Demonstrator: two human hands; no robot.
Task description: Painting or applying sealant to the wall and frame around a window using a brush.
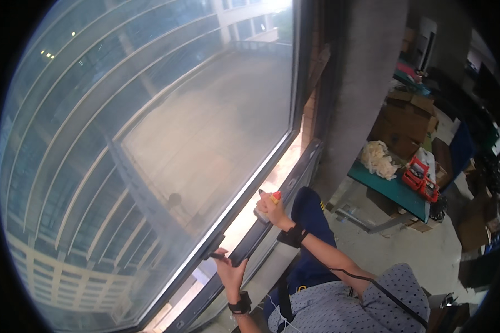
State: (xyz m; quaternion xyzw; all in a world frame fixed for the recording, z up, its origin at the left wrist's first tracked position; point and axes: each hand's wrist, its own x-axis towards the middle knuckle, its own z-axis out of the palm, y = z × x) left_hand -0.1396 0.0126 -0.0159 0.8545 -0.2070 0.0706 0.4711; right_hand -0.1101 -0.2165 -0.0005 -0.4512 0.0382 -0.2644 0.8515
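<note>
A glass window sash [205, 133] in a dark frame is swung outward, with a bright gap between it and the dark sill frame [205, 296]. My left hand [230, 271] has its fingers curled on a small dark window handle [212, 256] at the sash's lower edge, the thumb apart from them. Farther along the sill, my right hand [272, 211] is closed round a small red and yellow object [275, 196]; my fingers hide much of it, so its kind is unclear. Black bands circle both wrists.
A grey pillar [361, 83] rises right of the window. Beyond it, a green-topped table [391, 191] carries a pale crumpled bundle [379, 160] and an open red case [420, 177]. Cardboard boxes [403, 125] stand behind. A dark cord [353, 275] lies over my right arm.
</note>
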